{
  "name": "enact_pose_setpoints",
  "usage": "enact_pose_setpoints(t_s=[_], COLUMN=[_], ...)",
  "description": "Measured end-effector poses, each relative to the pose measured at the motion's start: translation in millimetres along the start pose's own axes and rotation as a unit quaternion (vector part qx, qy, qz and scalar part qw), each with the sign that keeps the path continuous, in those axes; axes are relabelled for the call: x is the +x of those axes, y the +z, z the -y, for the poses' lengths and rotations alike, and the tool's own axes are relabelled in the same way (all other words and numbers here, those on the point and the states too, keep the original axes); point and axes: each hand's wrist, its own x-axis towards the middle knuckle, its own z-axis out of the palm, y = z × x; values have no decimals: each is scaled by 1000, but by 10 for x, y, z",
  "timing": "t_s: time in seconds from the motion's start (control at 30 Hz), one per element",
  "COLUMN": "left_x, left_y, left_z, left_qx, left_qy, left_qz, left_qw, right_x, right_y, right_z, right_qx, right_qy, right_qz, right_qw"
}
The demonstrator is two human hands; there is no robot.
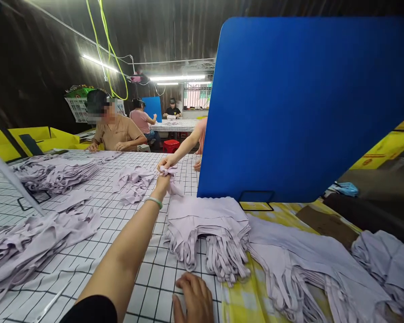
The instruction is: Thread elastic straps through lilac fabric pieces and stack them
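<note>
My left arm stretches far forward across the table, a pale green bangle (155, 202) on its wrist. At its end my left hand (163, 180) is closed on a lavender piece of cloth (175, 187), partly hidden. A co-worker's hand (166, 162) grips the same piece from the far side. My right hand (195, 297) rests low on the gridded tabletop, fingers apart, holding nothing. Just beyond it lies a neat stack of lavender strappy tops (207, 220), straps toward me. A second stack of strappy tops (299, 251) spreads to the right over yellow cloth (232, 298).
A large blue board (283, 107) stands upright on a black wire stand (256, 200). Lavender heaps (57, 172) cover the left of the table, with a loose pile (134, 181) mid-table. Scissors (52, 303) seem to lie at lower left. A seated person (117, 132) works across the table.
</note>
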Motion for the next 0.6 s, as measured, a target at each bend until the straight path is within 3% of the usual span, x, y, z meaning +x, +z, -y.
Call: enact_pose_setpoints(t_s=[0.1,0.2,0.3,0.37,0.4,0.43,0.5,0.57,0.6], left_x=[-461,-1102,-1869,-2380,-2614,-2826,-3173,-3420,-3513], left_y=[-194,-431,-642,-752,-799,-841,-915,-972,-993], left_z=[-167,-412,-629,-723,-753,-771,-774,-742,-718], left_qx=[28,45,58,62,61,60,53,40,29], left_qy=[23,57,71,89,100,108,108,81,66], left_qz=[34,91,160,227,264,296,318,295,280], left_qw=[999,993,983,968,957,947,941,951,957], right_x=[37,204,484,660,722,757,732,590,491], right_y=[-107,-355,-799,-1146,-1310,-1459,-1691,-1830,-1869], right_z=[59,220,533,768,873,961,1078,1125,1129], right_qx=[39,139,261,312,352,394,451,489,508], right_qy=[7,58,143,163,168,184,214,245,260], right_qz=[2,21,-25,-74,-64,-28,109,221,246], right_qw=[999,988,954,933,919,900,859,808,783])
